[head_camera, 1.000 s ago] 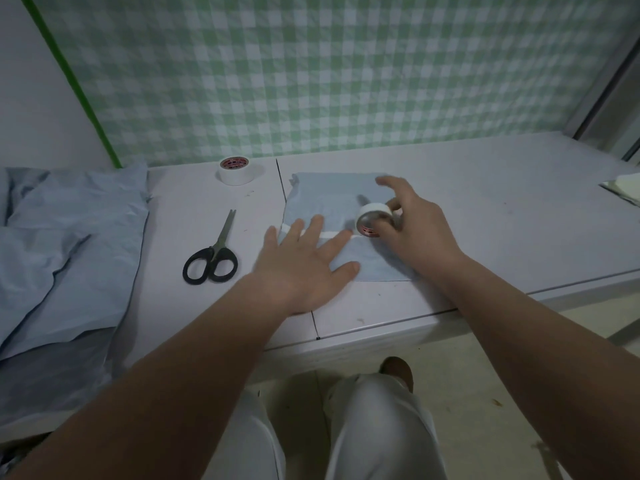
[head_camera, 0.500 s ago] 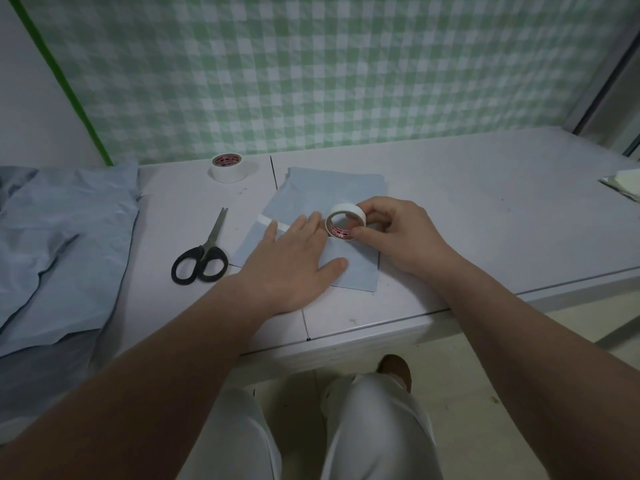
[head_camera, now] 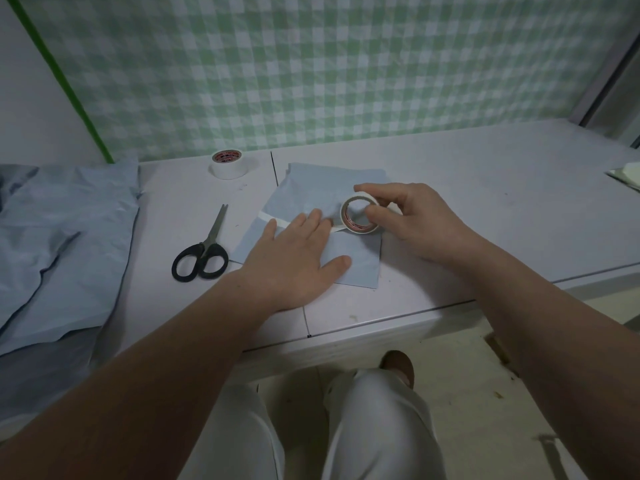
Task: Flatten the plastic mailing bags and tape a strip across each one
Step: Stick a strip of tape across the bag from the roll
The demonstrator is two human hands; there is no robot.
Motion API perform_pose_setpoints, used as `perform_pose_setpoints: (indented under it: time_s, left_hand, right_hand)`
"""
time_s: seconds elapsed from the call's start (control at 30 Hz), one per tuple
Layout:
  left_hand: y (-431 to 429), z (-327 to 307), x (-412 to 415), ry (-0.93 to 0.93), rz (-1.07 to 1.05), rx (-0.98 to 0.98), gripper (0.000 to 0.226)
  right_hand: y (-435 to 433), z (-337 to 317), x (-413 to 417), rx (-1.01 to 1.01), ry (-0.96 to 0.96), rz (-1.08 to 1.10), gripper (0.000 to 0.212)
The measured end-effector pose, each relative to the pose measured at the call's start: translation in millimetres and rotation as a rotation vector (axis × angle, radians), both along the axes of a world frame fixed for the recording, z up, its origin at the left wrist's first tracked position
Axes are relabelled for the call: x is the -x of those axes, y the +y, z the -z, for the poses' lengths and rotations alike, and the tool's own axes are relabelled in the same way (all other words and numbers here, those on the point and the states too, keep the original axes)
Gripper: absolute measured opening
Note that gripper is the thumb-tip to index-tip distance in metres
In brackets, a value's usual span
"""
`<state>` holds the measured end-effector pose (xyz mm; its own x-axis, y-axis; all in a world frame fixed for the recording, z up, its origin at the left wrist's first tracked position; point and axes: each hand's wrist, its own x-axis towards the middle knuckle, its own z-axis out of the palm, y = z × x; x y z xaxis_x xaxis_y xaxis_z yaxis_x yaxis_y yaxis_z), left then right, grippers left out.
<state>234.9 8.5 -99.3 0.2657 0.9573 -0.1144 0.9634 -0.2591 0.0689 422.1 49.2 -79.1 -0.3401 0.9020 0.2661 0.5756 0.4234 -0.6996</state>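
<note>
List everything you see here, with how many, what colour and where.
mailing bag: one, light blue, flat on table
tape strip: one, white, across the bag
tape roll: one, white, over the bag
spare roll: one, white, table's back
scissors: one, black handles, left of bag
bag pile: one, light blue, far left
table: one, white
left hand: pressing flat on bag
right hand: grips tape roll
</note>
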Motion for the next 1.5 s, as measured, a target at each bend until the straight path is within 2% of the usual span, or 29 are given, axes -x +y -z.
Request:
perform_pose_setpoints:
  time_s: [0.3,0.4,0.57,0.93,1.5]
  left_hand:
    - [2,1,1,-0.001,-0.004,0.016,0.071]
    - [2,2,1,0.001,0.002,0.016,0.071]
    - [1,0,0,0.004,-0.002,0.02,0.07]
    - [2,2,1,0.016,-0.009,0.029,0.071]
    - [0,0,0,0.044,0.002,0.038,0.059]
  right_hand:
    - [1,-11,-12,0.037,-0.042,-0.012,0.023]
    - [0,-15,-14,0.079,-0.003,0.018,0.019]
    - [1,-19,-14,0.091,-0.011,0.076,0.026]
    - [2,-26,-8,0.082,-0.203,0.168,0.016]
    - [-1,-22,-3,0.037,-0.376,0.16,0.018]
